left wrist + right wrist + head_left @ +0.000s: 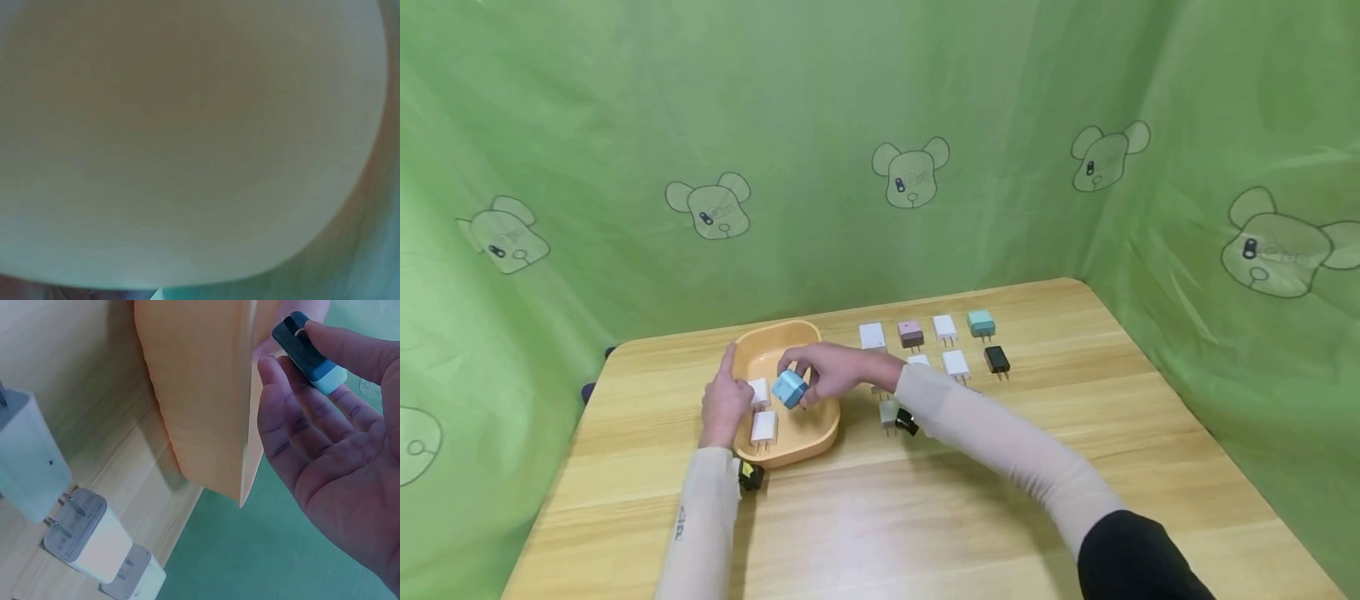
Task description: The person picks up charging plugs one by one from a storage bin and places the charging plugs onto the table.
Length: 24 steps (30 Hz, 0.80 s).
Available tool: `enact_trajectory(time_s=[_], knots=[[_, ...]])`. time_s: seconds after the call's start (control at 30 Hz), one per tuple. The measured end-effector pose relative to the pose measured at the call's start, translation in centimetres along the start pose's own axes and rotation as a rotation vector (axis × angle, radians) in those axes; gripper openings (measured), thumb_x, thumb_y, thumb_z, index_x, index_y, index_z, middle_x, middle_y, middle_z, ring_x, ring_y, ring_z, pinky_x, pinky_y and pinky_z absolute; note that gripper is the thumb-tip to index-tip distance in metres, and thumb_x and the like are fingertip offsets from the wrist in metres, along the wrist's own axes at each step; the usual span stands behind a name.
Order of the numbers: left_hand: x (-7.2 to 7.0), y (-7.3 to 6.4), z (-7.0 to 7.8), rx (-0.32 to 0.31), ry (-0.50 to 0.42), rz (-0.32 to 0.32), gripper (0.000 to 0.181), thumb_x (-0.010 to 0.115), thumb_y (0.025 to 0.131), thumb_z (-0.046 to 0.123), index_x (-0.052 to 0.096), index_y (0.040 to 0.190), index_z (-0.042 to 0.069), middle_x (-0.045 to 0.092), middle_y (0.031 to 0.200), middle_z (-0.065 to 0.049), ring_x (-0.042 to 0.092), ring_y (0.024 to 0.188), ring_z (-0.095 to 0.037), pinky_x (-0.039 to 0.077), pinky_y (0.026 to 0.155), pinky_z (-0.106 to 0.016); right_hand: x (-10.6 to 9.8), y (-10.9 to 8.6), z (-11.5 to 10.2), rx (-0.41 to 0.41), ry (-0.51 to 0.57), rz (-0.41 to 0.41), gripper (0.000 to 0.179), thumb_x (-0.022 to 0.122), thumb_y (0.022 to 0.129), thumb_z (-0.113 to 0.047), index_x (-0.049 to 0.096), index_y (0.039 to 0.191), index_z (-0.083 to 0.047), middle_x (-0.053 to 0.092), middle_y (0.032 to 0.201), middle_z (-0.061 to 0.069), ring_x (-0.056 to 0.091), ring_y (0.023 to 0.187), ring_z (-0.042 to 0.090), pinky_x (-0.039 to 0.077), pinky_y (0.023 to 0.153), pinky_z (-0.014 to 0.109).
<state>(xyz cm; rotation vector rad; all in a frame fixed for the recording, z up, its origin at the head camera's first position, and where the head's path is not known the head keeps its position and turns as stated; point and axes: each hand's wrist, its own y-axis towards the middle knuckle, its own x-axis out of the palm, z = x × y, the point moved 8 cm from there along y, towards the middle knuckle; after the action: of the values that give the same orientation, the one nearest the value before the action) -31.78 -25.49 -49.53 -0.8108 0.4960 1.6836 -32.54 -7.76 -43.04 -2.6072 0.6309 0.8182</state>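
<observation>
My right hand [831,368] pinches a light blue plug-in charger [790,388] between thumb and fingers, over an orange tray [808,452]. In the right wrist view the charger [309,353] shows its dark pronged end, with the thumb on one side and the fingers on the other. Inside the tray lie two white chargers, the nearer one [763,427] with its prongs toward me. At the tray's left rim, my left hand [726,408] grips the edge, index finger stretched along it and thumb over the inside. A blurred pale surface fills most of the left wrist view.
Right of the tray, several chargers stand in rows on the wooden table [925,517]: white [956,364], pink-brown [911,333], teal [981,323] and black [997,359]. My right forearm [1000,442] passes over some of them. A green curtain [820,100] encloses the table's back and sides.
</observation>
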Motion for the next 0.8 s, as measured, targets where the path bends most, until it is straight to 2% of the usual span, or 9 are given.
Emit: enact_trajectory(time_s=[0.17,0.3,0.37,0.47,0.6,0.8], knots=[[-0.2,0.0,0.2,-0.015,-0.008,-0.012,0.08,0.042,0.094,0.006,0.011,0.165,0.029,0.063,0.08,-0.021,0.05,0.054,-0.019,0.043,0.046,-0.028,-0.8,-0.4,0.2,0.006,0.032,0.043,0.053,0.077,0.082,0.001,0.057,0.129,-0.011,0.069,0.115,0.013,0.07,0.092,0.024,0.06,0.079,0.025],[0.0,-0.3,0.2,-0.039,-0.024,-0.026,0.08,0.041,0.096,0.007,0.009,0.164,0.034,0.065,0.089,-0.024,0.05,0.055,-0.019,0.044,0.048,-0.028,-1.5,-0.8,0.4,-0.011,0.047,0.07,0.052,0.078,0.082,-0.001,0.057,0.128,-0.01,0.069,0.113,0.013,0.069,0.086,0.02,0.06,0.077,0.025],[-0.1,-0.3,0.2,-0.033,-0.026,-0.019,0.08,0.041,0.095,0.007,0.01,0.164,0.033,0.065,0.09,-0.025,0.05,0.055,-0.02,0.044,0.049,-0.029,-1.9,-0.9,0.5,-0.019,0.055,0.084,0.051,0.078,0.082,-0.001,0.057,0.128,-0.01,0.069,0.112,0.014,0.069,0.082,0.018,0.06,0.076,0.026],[0.0,-0.3,0.1,-0.037,-0.028,-0.022,0.08,0.041,0.095,0.008,0.01,0.164,0.033,0.063,0.081,-0.02,0.049,0.053,-0.019,0.044,0.047,-0.029,-2.2,-1.2,0.8,-0.02,0.068,0.102,0.051,0.078,0.082,-0.001,0.056,0.128,-0.008,0.069,0.111,0.013,0.068,0.081,0.017,0.06,0.076,0.025],[0.2,-0.2,-0.1,-0.048,-0.014,-0.03,0.079,0.041,0.095,0.007,0.011,0.164,0.032,0.059,0.073,-0.014,0.047,0.05,-0.017,0.043,0.044,-0.027,-2.5,-1.7,1.5,-0.01,0.102,0.116,0.052,0.079,0.082,-0.002,0.055,0.128,-0.007,0.068,0.109,0.013,0.068,0.082,0.017,0.059,0.078,0.025],[0.2,-0.1,-0.1,-0.055,-0.003,-0.034,0.079,0.04,0.095,0.008,0.01,0.164,0.032,0.059,0.072,-0.014,0.046,0.049,-0.016,0.042,0.043,-0.026,-3.2,-2.5,2.7,0.016,0.165,0.142,0.052,0.077,0.083,-0.002,0.054,0.13,-0.007,0.068,0.111,0.012,0.068,0.089,0.018,0.059,0.082,0.027]])
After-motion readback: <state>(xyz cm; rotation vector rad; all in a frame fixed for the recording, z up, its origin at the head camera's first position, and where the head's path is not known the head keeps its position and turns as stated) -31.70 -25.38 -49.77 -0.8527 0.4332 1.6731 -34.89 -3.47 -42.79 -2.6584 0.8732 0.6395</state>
